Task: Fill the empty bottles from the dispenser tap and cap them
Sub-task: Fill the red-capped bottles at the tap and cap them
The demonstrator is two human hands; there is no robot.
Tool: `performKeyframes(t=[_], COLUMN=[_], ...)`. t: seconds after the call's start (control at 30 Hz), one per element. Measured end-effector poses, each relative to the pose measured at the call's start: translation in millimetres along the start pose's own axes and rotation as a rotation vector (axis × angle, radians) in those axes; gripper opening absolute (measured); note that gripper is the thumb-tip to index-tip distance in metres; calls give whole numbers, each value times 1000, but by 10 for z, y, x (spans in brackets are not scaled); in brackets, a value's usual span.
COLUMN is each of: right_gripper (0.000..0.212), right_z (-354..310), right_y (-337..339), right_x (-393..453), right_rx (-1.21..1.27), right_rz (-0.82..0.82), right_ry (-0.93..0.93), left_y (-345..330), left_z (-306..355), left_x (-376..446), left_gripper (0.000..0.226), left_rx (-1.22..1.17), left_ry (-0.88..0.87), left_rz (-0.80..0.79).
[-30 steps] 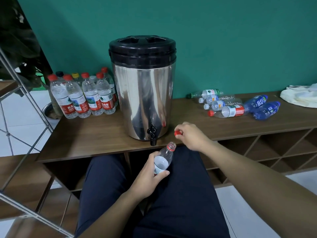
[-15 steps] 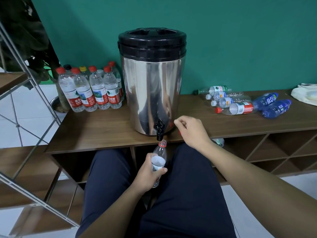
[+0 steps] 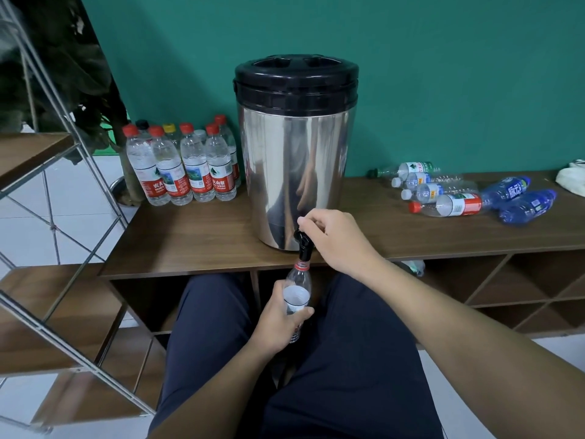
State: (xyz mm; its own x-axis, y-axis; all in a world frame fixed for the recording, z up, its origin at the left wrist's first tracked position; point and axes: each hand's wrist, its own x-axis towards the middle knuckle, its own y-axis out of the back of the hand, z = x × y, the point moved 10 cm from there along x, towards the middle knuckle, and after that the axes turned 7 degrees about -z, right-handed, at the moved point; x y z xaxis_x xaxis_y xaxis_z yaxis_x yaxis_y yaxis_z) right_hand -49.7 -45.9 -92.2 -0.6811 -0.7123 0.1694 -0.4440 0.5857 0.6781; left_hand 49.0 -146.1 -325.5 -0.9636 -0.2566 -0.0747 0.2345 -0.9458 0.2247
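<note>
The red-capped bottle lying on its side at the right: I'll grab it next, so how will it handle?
The red-capped bottle looks empty and clear, so probably very light. Its thin walls would likely dent under a firm squeeze. Lying on its side on the shelf top, it may roll if nudged, though the neighbouring bottles could check it.

A clear plastic bottle (image 3: 297, 291), uncapped with a red neck ring, stands upright with its mouth just under the black tap (image 3: 303, 245) of a steel dispenser (image 3: 296, 160) with a black lid on the wooden shelf (image 3: 190, 236).
</note>
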Motion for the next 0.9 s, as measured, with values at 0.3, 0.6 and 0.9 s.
performKeyframes(t=[0.3, 0.6, 0.9], right_gripper=[34, 50, 38], right_z=[526, 981, 1089], right_y=[-70, -346, -1007], right_x=[-57, -255, -579], right_rx=[434, 573, 365], right_rz=[8, 137, -21], right_ry=[-237, -288, -220], left_y=[-20, -30, -23], left_z=[150, 182, 253], left_x=[42, 11, -45], left_gripper=[50, 52, 48], left_rx=[-42, -37, -57], left_ry=[-40, -54, -54], left_rz=[-7, -1, 23])
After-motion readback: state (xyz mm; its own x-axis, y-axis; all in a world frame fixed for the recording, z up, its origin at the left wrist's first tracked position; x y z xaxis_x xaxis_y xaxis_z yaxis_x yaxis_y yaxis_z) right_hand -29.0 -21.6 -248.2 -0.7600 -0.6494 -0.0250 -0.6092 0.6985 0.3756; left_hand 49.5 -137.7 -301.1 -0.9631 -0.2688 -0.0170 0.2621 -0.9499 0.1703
